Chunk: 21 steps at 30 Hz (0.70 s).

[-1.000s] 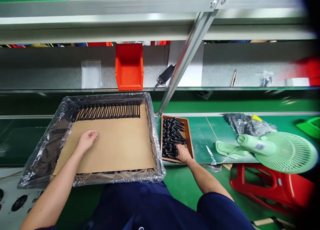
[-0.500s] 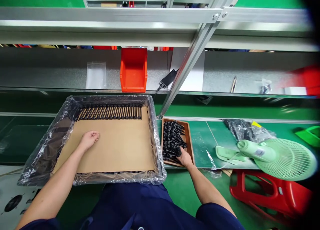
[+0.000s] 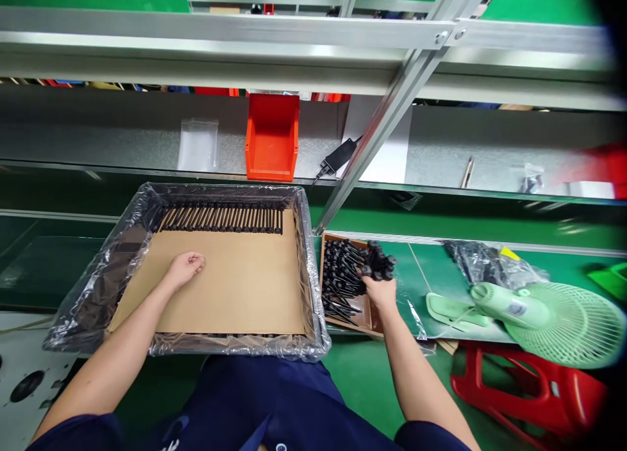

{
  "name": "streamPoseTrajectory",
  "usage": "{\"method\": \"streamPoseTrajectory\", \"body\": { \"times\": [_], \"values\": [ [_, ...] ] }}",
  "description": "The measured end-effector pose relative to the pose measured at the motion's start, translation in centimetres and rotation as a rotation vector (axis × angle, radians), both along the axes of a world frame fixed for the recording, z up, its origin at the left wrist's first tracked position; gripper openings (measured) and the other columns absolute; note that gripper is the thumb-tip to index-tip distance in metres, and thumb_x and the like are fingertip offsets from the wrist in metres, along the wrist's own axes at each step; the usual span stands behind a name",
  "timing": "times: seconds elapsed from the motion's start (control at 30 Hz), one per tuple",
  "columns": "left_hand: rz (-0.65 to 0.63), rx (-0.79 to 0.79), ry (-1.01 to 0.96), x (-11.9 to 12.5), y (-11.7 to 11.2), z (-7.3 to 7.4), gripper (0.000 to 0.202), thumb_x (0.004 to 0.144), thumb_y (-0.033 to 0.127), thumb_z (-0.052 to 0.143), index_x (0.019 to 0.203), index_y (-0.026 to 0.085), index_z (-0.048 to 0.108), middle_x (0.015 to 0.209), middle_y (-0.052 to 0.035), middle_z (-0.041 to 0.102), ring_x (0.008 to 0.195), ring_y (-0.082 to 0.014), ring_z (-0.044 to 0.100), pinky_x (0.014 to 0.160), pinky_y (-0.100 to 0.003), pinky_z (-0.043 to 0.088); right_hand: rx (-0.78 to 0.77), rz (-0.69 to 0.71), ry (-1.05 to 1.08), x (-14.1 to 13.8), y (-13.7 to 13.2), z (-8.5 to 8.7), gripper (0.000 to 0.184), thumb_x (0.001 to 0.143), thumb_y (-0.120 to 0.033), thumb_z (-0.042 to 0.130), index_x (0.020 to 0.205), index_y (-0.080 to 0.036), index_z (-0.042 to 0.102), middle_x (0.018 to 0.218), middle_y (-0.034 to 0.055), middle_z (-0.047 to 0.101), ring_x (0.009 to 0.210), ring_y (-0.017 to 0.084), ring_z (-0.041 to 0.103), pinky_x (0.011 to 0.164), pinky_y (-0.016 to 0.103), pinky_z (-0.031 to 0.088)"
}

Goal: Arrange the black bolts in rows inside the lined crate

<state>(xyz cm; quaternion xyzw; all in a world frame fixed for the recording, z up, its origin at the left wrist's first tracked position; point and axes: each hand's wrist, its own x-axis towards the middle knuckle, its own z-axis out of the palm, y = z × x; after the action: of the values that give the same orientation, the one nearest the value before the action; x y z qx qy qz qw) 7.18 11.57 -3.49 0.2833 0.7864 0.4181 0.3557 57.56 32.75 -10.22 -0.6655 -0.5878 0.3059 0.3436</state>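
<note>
My right hand [image 3: 382, 292] grips a bunch of black rods with knobbed heads [image 3: 377, 262], held above the right edge of a brown box [image 3: 363, 317]. Many more such rods [image 3: 340, 268] lie heaped in that box. My left hand [image 3: 186, 268] is closed over a brown cardboard sheet [image 3: 240, 281], its fingers curled together with no rod sticking out. The sheet lies in a tray lined with clear plastic [image 3: 317, 307]. Along the sheet's far edge runs a row of black rods [image 3: 223, 218], side by side.
A metal post [image 3: 379, 141] rises behind the box. On the shelf stand an orange bin [image 3: 272, 154], a clear bag [image 3: 198, 145] and a black power adapter [image 3: 339, 156]. To the right are a green fan [image 3: 548, 317], a black plastic-wrapped bundle [image 3: 484, 265] and a red stool [image 3: 519, 386].
My right hand has lifted a bunch of rods up and to the right out of the heap. The left hand keeps nearly the same place over the sheet. The view has shifted slightly.
</note>
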Motion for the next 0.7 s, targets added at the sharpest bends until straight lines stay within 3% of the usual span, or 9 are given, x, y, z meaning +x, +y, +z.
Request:
{"method": "streamPoseTrajectory", "body": {
  "times": [0.17,0.23,0.3,0.4,0.5,0.6,0.7],
  "values": [
    [-0.053,0.073,-0.064,1.9,0.5,1.1,0.052,0.052,0.056,0.077,0.082,0.015,0.065,0.065,-0.0018,0.062,0.059,-0.0141,0.054,0.058,-0.027,0.042,0.08,0.228,0.321,-6.7,-1.4,9.4,0.037,0.059,-0.042,0.076,0.082,-0.015,0.067,0.088,0.0108,0.07,0.076,0.021,0.063,0.079,0.038,0.05],
    [-0.115,0.112,-0.083,2.8,0.7,1.7,0.051,0.055,0.054,0.078,0.086,0.015,0.066,0.068,-0.0028,0.063,0.06,-0.0146,0.054,0.061,-0.029,0.043,0.049,0.376,0.374,-10.0,-2.9,11.9,0.032,0.061,-0.039,0.076,0.08,-0.016,0.066,0.084,0.0077,0.069,0.071,0.018,0.06,0.073,0.035,0.05],
    [-0.192,0.164,-0.107,3.9,0.8,2.4,0.051,0.058,0.05,0.079,0.092,0.015,0.067,0.077,-0.0056,0.067,0.068,-0.0164,0.058,0.068,-0.031,0.046,-0.001,0.511,0.383,-13.7,-4.7,13.3,0.027,0.06,-0.036,0.075,0.072,-0.016,0.063,0.075,0.0046,0.066,0.066,0.017,0.056,0.067,0.032,0.048],
    [-0.313,0.268,-0.212,5.6,0.7,3.8,0.059,0.062,0.043,0.08,0.112,0.015,0.064,0.105,-0.0124,0.068,0.096,-0.0228,0.063,0.085,-0.036,0.048,-0.109,0.672,0.396,-19.7,-7.5,14.0,0.018,0.059,-0.029,0.07,0.066,-0.016,0.06,0.068,0.0009,0.062,0.063,0.014,0.053,0.06,0.028,0.044],
    [-0.425,0.372,-0.383,7.0,0.6,5.0,0.073,0.062,0.034,0.082,0.128,0.02,0.055,0.131,-0.0148,0.058,0.122,-0.0284,0.053,0.097,-0.04,0.045,-0.219,0.744,0.453,-25.7,-10.1,13.7,0.012,0.057,-0.021,0.065,0.065,-0.016,0.058,0.066,-0.0024,0.058,0.061,0.012,0.05,0.057,0.024,0.041],
    [-0.459,0.427,-0.559,7.8,0.4,5.3,0.07,0.061,0.029,0.083,0.124,0.018,0.057,0.131,-0.0146,0.059,0.125,-0.0309,0.051,0.104,-0.044,0.041,-0.307,0.741,0.478,-30.7,-12.3,12.9,0.011,0.055,-0.016,0.06,0.065,-0.016,0.058,0.063,-0.0038,0.056,0.06,0.011,0.049,0.058,0.024,0.043],
    [-0.296,0.426,-0.692,7.6,0.2,4.9,0.065,0.059,0.027,0.084,0.118,0.016,0.06,0.118,-0.0129,0.067,0.116,-0.0301,0.058,0.104,-0.046,0.041,-0.356,0.661,0.466,-34.4,-14.0,11.9,0.012,0.056,-0.015,0.058,0.068,-0.016,0.058,0.065,-0.0029,0.057,0.063,0.013,0.052,0.059,0.025,0.046]
  ]
}}
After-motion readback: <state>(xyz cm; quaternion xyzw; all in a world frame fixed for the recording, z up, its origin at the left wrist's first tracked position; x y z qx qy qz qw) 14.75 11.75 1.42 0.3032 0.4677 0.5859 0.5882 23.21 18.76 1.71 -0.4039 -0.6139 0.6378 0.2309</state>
